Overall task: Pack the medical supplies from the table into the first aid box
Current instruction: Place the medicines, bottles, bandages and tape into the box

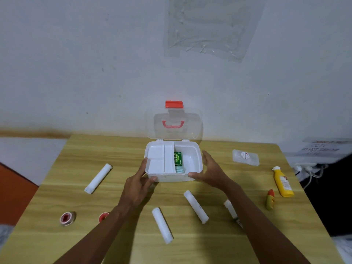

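Observation:
A white first aid box (193, 149) stands open in the middle of the wooden table, its clear lid (174, 123) with a red latch and handle upright at the back. A white divided tray (161, 158) fills its left half; a green packet (177, 158) lies inside to the right. My left hand (140, 182) grips the box's front left corner. My right hand (208, 171) holds its front right corner and side. Three white bandage rolls lie loose: one left (98, 178), two in front (162, 225) (196, 206).
Two red-and-white tape rolls (67, 218) (103, 216) lie front left. A small white tube (230, 208) peeks out beside my right forearm. A yellow bottle (282, 181), a small yellow-green bottle (270, 199) and a clear packet (245, 157) lie at the right.

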